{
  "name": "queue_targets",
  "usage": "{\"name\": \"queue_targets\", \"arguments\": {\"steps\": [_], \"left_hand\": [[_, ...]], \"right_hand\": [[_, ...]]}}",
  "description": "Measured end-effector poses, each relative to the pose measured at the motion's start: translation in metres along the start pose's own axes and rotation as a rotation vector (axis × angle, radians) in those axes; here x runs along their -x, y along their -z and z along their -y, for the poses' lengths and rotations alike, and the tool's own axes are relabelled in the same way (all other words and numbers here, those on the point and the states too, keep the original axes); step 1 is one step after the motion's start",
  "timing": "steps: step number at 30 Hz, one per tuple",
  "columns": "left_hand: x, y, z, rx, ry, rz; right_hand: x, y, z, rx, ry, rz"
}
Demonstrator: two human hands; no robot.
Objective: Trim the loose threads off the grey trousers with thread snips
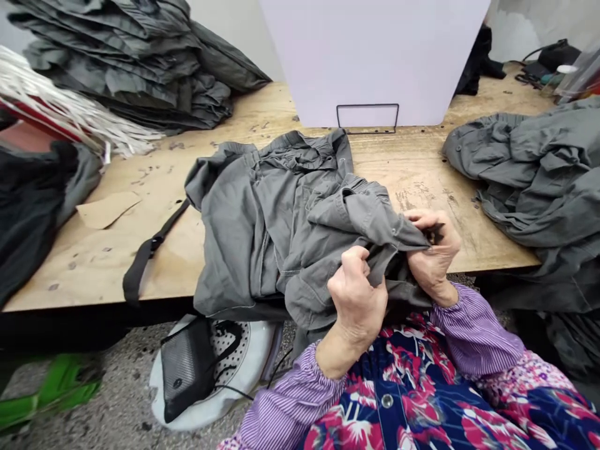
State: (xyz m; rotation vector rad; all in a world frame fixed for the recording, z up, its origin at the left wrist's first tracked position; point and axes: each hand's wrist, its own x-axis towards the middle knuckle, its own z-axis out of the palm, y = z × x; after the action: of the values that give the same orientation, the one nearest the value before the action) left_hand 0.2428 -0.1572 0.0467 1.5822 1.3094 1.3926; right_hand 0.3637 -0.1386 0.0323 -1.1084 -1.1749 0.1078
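A grey pair of trousers [276, 219] lies bunched on the wooden table, its gathered waistband at the far side and its near edge hanging over the front. My left hand [359, 294] is closed in a fist on a fold of the cloth near the table's front edge. To its right, my right hand [434, 250] pinches a raised corner of the same garment. A small dark thing shows within the curled fingers of that hand, too unclear to name. The cloth between the two hands is lifted and creased, and part of it is hidden behind my left hand.
Piled grey garments [135, 62] stand at the back left; more grey cloth [539, 169] lies right. White strips [60, 94] hang at left. A black strap [145, 250] crosses the wooden table [267, 112]. Behind stands a white board [375, 56]. Below, a black pouch [187, 369] rests on a stool [255, 356].
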Motion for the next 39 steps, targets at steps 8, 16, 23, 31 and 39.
{"name": "queue_targets", "arguments": {"steps": [8, 16, 23, 31, 39], "left_hand": [[-0.013, -0.001, 0.017, -0.145, -0.115, -0.02], [-0.018, 0.003, 0.016, 0.79, 0.543, -0.02], [-0.016, 0.015, 0.016, 0.983, 0.69, 0.2], [-0.008, 0.033, 0.016, 0.883, 0.707, 0.47], [-0.034, 0.024, 0.016, 0.755, 0.708, 0.224]], "right_hand": [[0.015, -0.003, -0.005, 0.05, 0.085, -0.025], [0.014, -0.001, -0.013, 0.308, 0.44, 0.106], [-0.008, -0.011, -0.023, 0.303, 0.409, 0.208], [-0.033, -0.024, -0.023, 0.336, 0.37, 0.328], [-0.05, -0.019, -0.015, 0.37, 0.246, 0.514]]}}
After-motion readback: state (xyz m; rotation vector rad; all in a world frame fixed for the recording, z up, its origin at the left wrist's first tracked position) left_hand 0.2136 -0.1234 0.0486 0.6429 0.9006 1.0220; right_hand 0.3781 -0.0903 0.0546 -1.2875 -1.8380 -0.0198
